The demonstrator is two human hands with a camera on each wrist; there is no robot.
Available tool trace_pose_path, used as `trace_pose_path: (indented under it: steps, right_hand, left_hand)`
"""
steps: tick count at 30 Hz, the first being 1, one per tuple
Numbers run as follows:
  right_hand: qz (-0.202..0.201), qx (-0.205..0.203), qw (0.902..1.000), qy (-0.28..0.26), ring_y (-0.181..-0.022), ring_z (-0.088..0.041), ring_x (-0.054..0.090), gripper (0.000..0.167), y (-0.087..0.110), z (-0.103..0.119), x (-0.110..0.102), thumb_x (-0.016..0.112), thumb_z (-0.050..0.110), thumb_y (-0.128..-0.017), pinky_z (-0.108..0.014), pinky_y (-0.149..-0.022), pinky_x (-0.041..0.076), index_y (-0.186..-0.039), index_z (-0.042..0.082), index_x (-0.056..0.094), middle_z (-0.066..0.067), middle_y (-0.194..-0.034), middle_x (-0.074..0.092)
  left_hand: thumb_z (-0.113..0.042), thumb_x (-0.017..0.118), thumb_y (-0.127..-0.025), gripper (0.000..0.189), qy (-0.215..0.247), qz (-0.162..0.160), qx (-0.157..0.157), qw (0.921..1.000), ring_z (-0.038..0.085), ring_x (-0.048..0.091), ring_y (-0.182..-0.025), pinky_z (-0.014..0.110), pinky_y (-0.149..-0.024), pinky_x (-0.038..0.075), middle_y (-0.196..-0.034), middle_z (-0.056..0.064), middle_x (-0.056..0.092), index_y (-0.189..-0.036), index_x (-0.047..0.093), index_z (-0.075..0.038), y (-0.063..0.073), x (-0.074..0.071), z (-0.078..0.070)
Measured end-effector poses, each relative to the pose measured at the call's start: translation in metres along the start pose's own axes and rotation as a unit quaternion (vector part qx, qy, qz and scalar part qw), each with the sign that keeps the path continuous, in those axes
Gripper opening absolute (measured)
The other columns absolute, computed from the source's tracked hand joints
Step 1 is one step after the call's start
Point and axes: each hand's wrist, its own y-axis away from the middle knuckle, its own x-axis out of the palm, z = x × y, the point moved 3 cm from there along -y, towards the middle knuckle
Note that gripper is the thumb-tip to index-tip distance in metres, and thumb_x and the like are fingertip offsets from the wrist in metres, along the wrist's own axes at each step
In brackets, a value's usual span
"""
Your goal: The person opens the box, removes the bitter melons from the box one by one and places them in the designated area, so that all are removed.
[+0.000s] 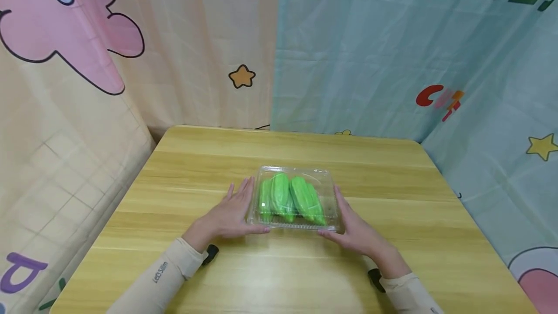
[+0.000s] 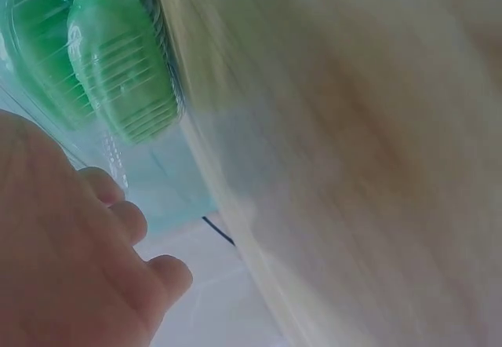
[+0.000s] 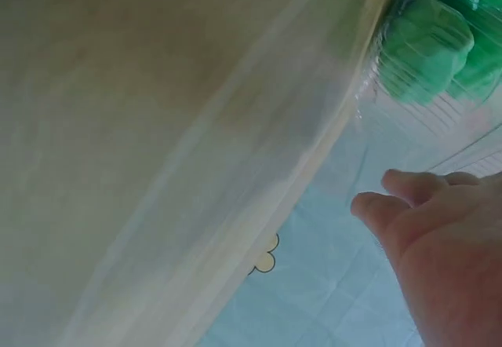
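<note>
Clear plastic clamshell box [image 1: 330,194] rests on wood-grain tabletop [image 1: 279,268], ridged green gourds [image 1: 281,195] inside. My left hand [image 1: 231,213], fingers spread, and right hand [image 1: 358,229], fingers straight, flank it, touching. Presumably light, slick, flexible, easily dented; I'd hold 2 side walls low, gently.

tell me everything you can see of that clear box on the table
The clear box looks like shiny plastic: rectangular, with a ribbed front edge and a lid that appears closed. Several ridged green pieces show through it. It appears to sit flat on the wooden table, long side forward. The left hand touches its left side, the right hand its right, thumbs near the front corners.
</note>
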Motion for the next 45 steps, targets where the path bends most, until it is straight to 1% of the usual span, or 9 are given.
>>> trace_pose_path:
  steps: [5, 10, 16, 22, 26, 31, 36, 40, 45]
  right_hand:
    - [-0.002, -0.005, 1.0, 0.006, -0.149, -0.043, 0.012, 0.108, 0.003, 0.0, -0.002, 0.062, 0.059, -0.094, -0.059, -0.116, 0.018, -0.161, 0.022, -0.014, -0.012, -0.167, -0.004]
    - [0.0, -0.008, 0.9998, 0.02, -0.148, -0.042, 0.014, 0.096, 0.003, -0.001, 0.0, 0.053, 0.051, -0.102, -0.056, -0.117, 0.017, -0.161, 0.01, -0.01, -0.02, -0.165, 0.0]
    - [-0.022, -0.005, 0.9988, 0.044, -0.143, -0.047, 0.026, 0.079, 0.003, 0.001, -0.001, 0.044, 0.041, -0.108, -0.059, -0.115, 0.023, -0.16, -0.001, 0.002, -0.028, -0.161, 0.016]
    - [-0.03, -0.003, 0.9976, 0.062, -0.14, -0.052, 0.03, 0.075, 0.004, 0.002, -0.007, 0.039, 0.043, -0.109, -0.062, -0.113, 0.025, -0.16, -0.001, 0.007, -0.027, -0.159, 0.022]
    - [-0.026, -0.008, 0.9972, 0.069, -0.139, -0.055, 0.029, 0.074, 0.002, 0.004, -0.007, 0.041, 0.039, -0.109, -0.062, -0.113, 0.024, -0.16, -0.001, 0.007, -0.026, -0.159, 0.022]
    - [-0.017, 0.005, 0.9973, 0.071, -0.14, -0.053, 0.028, 0.075, 0.002, 0.007, -0.006, 0.044, 0.037, -0.108, -0.061, -0.113, 0.025, -0.161, 0.001, 0.005, -0.025, -0.159, 0.021]
    - [-0.014, 0.0, 0.9975, 0.069, -0.141, -0.051, 0.027, 0.079, 0.005, 0.007, -0.004, 0.046, 0.037, -0.108, -0.059, -0.115, 0.023, -0.162, 0.008, -0.003, -0.022, -0.161, 0.018]
    - [-0.025, -0.007, 0.9965, 0.08, -0.14, -0.051, 0.029, 0.079, 0.008, 0.005, -0.002, 0.047, 0.039, -0.107, -0.059, -0.115, 0.023, -0.161, 0.004, 0.002, -0.022, -0.161, 0.02]
    - [-0.053, -0.023, 0.9909, 0.122, -0.141, -0.047, 0.033, 0.079, 0.01, 0.005, 0.002, 0.05, 0.041, -0.106, -0.056, -0.115, 0.025, -0.16, -0.001, 0.009, -0.024, -0.16, 0.024]
  left_hand:
    - [-0.088, 0.041, -0.082, 0.127, -0.006, -0.004, 0.003, 1.0, 0.027, -0.004, -0.152, 0.051, -0.12, -0.004, -0.165, 0.019, -0.007, -0.157, -0.01, 0.001, 0.0, -0.003, -0.002]
    - [-0.084, 0.037, -0.088, 0.118, -0.047, -0.036, 0.008, 0.9982, 0.028, 0.005, -0.153, 0.053, -0.12, -0.003, -0.165, 0.021, 0.005, -0.158, -0.002, 0.003, 0.003, -0.003, -0.006]
    - [-0.056, 0.045, -0.1, 0.09, -0.08, -0.099, 0.027, 0.9915, 0.035, 0.024, -0.148, 0.053, -0.121, 0.005, -0.159, 0.026, 0.027, -0.155, 0.018, 0.01, 0.009, -0.004, -0.02]
    - [-0.038, 0.051, -0.1, 0.075, -0.081, -0.144, 0.06, 0.9843, 0.038, 0.037, -0.142, 0.048, -0.121, 0.016, -0.149, 0.031, 0.041, -0.149, 0.031, 0.016, 0.009, -0.004, -0.027]
    - [-0.034, 0.051, -0.099, 0.071, -0.076, -0.166, 0.076, 0.9802, 0.04, 0.042, -0.138, 0.047, -0.119, 0.023, -0.144, 0.032, 0.046, -0.145, 0.036, 0.018, 0.01, -0.003, -0.025]
    - [-0.03, 0.051, -0.099, 0.066, -0.068, -0.177, 0.076, 0.9789, 0.042, 0.045, -0.136, 0.048, -0.116, 0.029, -0.142, 0.033, 0.048, -0.143, 0.04, 0.019, 0.014, -0.001, -0.023]
    - [-0.02, 0.049, -0.098, 0.054, -0.054, -0.198, 0.086, 0.975, 0.037, 0.053, -0.131, 0.047, -0.114, 0.034, -0.136, 0.027, 0.057, -0.138, 0.05, 0.015, 0.016, -0.001, -0.023]
    - [-0.019, 0.05, -0.098, 0.05, -0.072, -0.211, 0.097, 0.9699, 0.032, 0.057, -0.127, 0.046, -0.114, 0.035, -0.13, 0.024, 0.062, -0.136, 0.054, 0.013, 0.018, -0.002, -0.024]
    - [-0.023, 0.053, -0.098, 0.052, -0.111, -0.214, 0.087, 0.9666, 0.033, 0.055, -0.129, 0.05, -0.113, 0.035, -0.133, 0.023, 0.061, -0.136, 0.053, 0.013, 0.024, -0.002, -0.025]
